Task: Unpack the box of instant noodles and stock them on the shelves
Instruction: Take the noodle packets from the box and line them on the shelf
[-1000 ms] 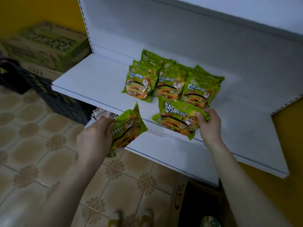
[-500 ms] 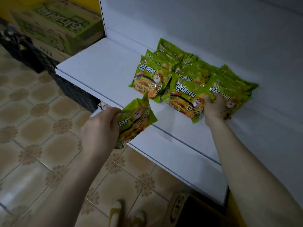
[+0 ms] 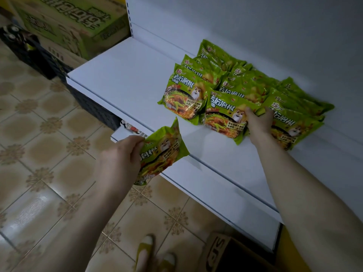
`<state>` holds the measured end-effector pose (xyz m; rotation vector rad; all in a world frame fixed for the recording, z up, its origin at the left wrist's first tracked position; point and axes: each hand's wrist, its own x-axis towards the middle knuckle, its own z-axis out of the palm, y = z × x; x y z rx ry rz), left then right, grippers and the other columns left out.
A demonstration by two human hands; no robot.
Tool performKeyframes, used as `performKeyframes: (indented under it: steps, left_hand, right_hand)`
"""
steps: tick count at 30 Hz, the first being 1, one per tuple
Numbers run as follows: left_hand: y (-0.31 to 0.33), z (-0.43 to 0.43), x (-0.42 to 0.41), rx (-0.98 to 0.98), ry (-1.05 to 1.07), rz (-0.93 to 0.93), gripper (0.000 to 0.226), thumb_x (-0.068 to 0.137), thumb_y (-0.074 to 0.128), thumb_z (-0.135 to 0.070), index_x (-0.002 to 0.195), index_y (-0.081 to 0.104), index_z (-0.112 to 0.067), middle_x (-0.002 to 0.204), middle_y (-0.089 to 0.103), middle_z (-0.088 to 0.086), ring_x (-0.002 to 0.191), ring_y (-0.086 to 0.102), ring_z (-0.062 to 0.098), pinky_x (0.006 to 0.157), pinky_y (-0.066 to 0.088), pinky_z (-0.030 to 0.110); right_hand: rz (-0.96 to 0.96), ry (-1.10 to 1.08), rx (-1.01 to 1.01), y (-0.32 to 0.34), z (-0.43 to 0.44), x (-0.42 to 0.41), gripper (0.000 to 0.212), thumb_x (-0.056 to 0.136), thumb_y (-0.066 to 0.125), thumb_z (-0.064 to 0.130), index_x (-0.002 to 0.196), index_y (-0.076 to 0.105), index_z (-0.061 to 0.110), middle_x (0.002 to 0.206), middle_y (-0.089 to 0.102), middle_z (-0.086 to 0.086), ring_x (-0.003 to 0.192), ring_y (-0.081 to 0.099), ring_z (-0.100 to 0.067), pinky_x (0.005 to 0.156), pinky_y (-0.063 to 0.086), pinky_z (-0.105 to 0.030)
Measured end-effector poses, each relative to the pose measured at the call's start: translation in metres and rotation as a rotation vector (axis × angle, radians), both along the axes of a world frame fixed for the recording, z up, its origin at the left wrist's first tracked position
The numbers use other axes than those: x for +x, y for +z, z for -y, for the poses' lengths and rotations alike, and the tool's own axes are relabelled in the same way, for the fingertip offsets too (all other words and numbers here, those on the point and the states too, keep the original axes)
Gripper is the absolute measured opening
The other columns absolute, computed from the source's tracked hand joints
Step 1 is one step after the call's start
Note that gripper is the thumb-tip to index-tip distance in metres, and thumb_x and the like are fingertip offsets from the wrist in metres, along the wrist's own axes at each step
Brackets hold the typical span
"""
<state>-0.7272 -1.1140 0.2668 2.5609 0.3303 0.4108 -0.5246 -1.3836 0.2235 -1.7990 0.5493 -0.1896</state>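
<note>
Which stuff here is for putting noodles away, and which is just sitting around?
For the job: left hand gripping a loose packet; right hand gripping the front packet; stacked packets; shelf.
Lying about: green carton; black crate.

Open room is lying on the left of the shelf; packets are crowding the middle and right.

Bare white surface is running across the left part of the shelf (image 3: 125,81), from its left edge and front-left corner to the back panel (image 3: 255,26), letting a hand pass straight in. The rows of noodle packets (image 3: 241,85) are blocking the middle and right up to that panel, the right hand (image 3: 259,122) gripping the front middle packet (image 3: 222,114), its forearm crossing the front edge. The left hand (image 3: 119,154) is holding a packet (image 3: 163,150) just off the front edge, over the lower shelf (image 3: 225,193). A carton (image 3: 74,20) is standing beside the left edge.
</note>
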Motion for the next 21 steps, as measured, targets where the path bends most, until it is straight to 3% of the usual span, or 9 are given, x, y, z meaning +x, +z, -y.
performKeyframes:
  steps: [4,9,12,14,16,18,19,21]
  left_hand:
    - [0.000,0.002,0.006,0.021,-0.032,0.024,0.022,0.087,0.050,-0.017,0.092,0.071,-0.010,0.077,0.072,0.009,0.058,0.064,0.029,0.048,0.031,0.016]
    - [0.002,0.005,0.010,0.015,-0.080,0.063,0.023,0.086,0.049,-0.016,0.088,0.070,-0.008,0.071,0.070,0.007,0.055,0.062,0.028,0.048,0.029,0.012]
    - [0.001,0.009,0.013,0.004,-0.088,0.063,0.025,0.087,0.047,-0.018,0.090,0.070,-0.010,0.073,0.070,0.007,0.058,0.062,0.029,0.050,0.035,0.020]
    - [0.000,0.012,0.015,-0.004,-0.098,0.069,0.026,0.087,0.046,-0.018,0.091,0.070,-0.010,0.075,0.070,0.007,0.061,0.063,0.030,0.051,0.042,0.025]
    - [0.001,0.015,0.017,-0.005,-0.127,0.082,0.025,0.087,0.047,-0.018,0.092,0.070,-0.008,0.077,0.071,0.008,0.063,0.065,0.030,0.053,0.046,0.029]
    - [0.004,0.019,0.018,-0.010,-0.154,0.089,0.025,0.088,0.047,-0.018,0.093,0.069,-0.008,0.079,0.072,0.008,0.067,0.066,0.030,0.056,0.048,0.030]
    - [0.006,0.021,0.019,-0.016,-0.166,0.089,0.026,0.088,0.046,-0.018,0.094,0.069,-0.008,0.081,0.072,0.008,0.069,0.067,0.030,0.058,0.048,0.031]
    - [0.010,0.027,0.022,-0.032,-0.199,0.106,0.027,0.089,0.045,-0.019,0.096,0.068,-0.009,0.085,0.072,0.007,0.073,0.067,0.029,0.060,0.050,0.031]
  right_hand:
    - [-0.044,0.124,-0.040,-0.012,0.006,-0.003,0.042,0.080,0.071,0.018,0.117,0.058,0.003,0.114,0.063,-0.007,0.102,0.060,-0.020,0.065,0.048,-0.017]
    - [-0.121,0.074,-0.102,-0.017,0.008,0.000,0.046,0.077,0.073,0.011,0.119,0.055,0.005,0.124,0.059,-0.014,0.113,0.056,-0.032,0.092,0.050,-0.049]
    - [-0.141,0.068,-0.128,-0.017,0.009,0.003,0.044,0.078,0.071,0.013,0.119,0.056,0.007,0.121,0.060,-0.013,0.109,0.057,-0.030,0.090,0.051,-0.048]
    - [-0.158,0.049,-0.167,-0.020,0.012,0.002,0.038,0.081,0.067,0.016,0.115,0.058,0.002,0.108,0.062,-0.013,0.098,0.060,-0.028,0.082,0.052,-0.041]
    - [-0.168,0.047,-0.212,-0.020,0.012,-0.007,0.029,0.085,0.062,0.015,0.106,0.057,-0.004,0.094,0.056,-0.010,0.085,0.053,-0.022,0.069,0.043,-0.031]
    - [-0.130,0.089,-0.228,-0.013,0.011,-0.019,0.011,0.087,0.058,0.011,0.094,0.053,0.004,0.084,0.053,-0.009,0.071,0.048,-0.021,0.062,0.036,-0.027]
    - [-0.092,0.127,-0.209,-0.008,0.010,-0.025,0.007,0.088,0.057,0.011,0.093,0.054,0.007,0.081,0.054,-0.010,0.066,0.048,-0.019,0.063,0.037,-0.028]
    - [-0.029,0.235,-0.132,0.009,0.007,-0.042,0.009,0.091,0.056,0.018,0.096,0.061,0.013,0.091,0.061,-0.013,0.079,0.060,-0.024,0.074,0.049,-0.040]
